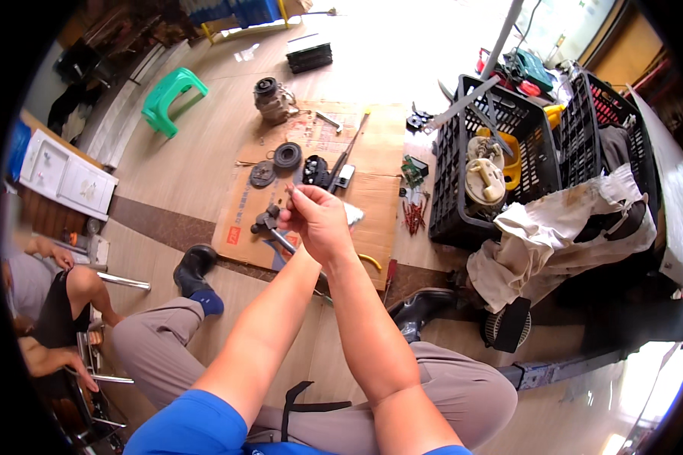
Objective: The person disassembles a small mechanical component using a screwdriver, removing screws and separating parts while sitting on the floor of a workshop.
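Note:
My right hand (323,221) is closed in a pinch in front of me, thumb against fingers. A small, thin reddish-brown thing (289,186) shows at its fingertips, too small to name. My left forearm (275,322) runs up to the same spot, where the right hand covers most of my left hand. Both are above a flat cardboard sheet (379,205). Just beyond lie a black ring-shaped pulley (287,155), a dark flat disc (262,174) and a black round part (315,170). A tool with a dark head (265,220) and grey handle lies partly under my hands.
A metal compressor (273,100) stands at the cardboard's far edge, near a screwdriver (349,148). Black crates (448,171) with parts and a dirty cloth (554,227) are at right. Red-brown pieces (414,218) lie beside them. A green stool (173,98) and another person (49,303) are at left.

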A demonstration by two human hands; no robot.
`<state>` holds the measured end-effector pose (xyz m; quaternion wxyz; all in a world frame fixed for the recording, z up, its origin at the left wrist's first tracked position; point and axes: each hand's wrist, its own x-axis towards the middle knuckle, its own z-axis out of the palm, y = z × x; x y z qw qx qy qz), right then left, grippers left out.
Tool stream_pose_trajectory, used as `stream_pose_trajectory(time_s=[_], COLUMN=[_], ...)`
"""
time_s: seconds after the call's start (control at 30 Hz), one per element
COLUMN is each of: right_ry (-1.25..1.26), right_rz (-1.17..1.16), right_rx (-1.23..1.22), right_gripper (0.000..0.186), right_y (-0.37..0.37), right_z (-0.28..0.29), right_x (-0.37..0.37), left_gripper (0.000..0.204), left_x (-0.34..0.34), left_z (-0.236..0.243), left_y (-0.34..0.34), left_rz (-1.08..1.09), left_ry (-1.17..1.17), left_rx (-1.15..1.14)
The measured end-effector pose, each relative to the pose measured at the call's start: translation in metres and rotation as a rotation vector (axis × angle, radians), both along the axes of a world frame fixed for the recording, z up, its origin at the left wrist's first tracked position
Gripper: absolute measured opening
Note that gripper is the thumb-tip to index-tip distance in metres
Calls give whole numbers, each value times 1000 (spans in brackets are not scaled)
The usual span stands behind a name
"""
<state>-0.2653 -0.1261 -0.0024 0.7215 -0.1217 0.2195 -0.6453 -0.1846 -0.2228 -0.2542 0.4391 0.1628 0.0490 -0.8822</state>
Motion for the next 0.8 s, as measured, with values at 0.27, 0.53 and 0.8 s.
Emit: stream_pose_trajectory(time_s=[0.27, 0.53, 0.8], right_ry=[70, 1, -263], right_rz=[-130, 140, 323], right_rx=[-75, -145, -291], right_gripper=[14, 18, 15], right_y=[-1, 25, 72], right_z=[3, 55, 80], right_x=[-55, 35, 101], left_gripper=[73, 28, 31], left_x=[-106, 112, 172], left_z=[123, 309, 407], left_y=[-10, 50, 164], left_rz=[-302, -362, 95], left_ry=[-55, -959, -834], left_rx=[105, -712, -745])
